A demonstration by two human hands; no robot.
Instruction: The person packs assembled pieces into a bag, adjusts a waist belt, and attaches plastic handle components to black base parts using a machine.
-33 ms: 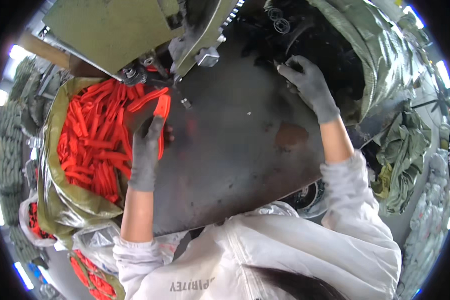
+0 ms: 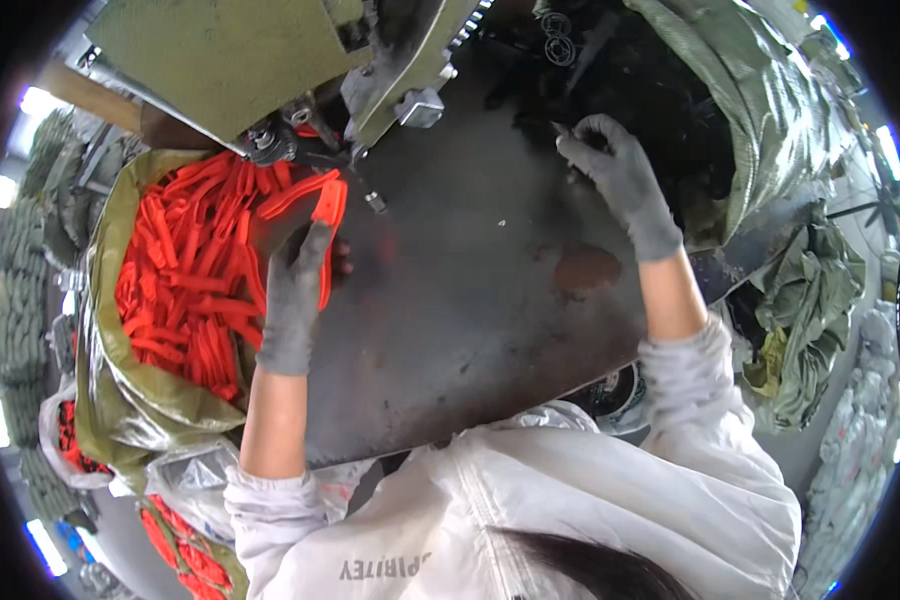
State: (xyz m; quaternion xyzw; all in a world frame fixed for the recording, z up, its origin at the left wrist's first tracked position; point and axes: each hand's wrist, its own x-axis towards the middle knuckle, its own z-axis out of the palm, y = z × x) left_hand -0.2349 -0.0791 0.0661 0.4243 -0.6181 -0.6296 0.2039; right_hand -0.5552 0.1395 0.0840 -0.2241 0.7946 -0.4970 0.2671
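Observation:
My left hand (image 2: 292, 290), in a grey glove with bare fingertips, is closed on a long, curved red plastic piece (image 2: 330, 205), which stands upright in the grip. Another red strip reaches toward its top from the left. Beside this hand an olive sack (image 2: 105, 400) holds many similar red pieces (image 2: 195, 250). My right hand (image 2: 615, 170), gloved the same way, has thumb and forefinger pinched together at the mouth of a sack of dark parts (image 2: 660, 100). Whatever lies between those fingertips is dark and too small to name.
A machine with an olive plate (image 2: 210, 70) and a metal arm (image 2: 420, 108) stands over the far left of the dark metal table (image 2: 450, 300). The pale green sack wall (image 2: 760, 100) rises at far right. Crumpled green sacking (image 2: 810, 320) lies right of the table.
Both hands keep nearly the same poses. My left hand and its red piece sit very slightly higher and farther right in the picture.

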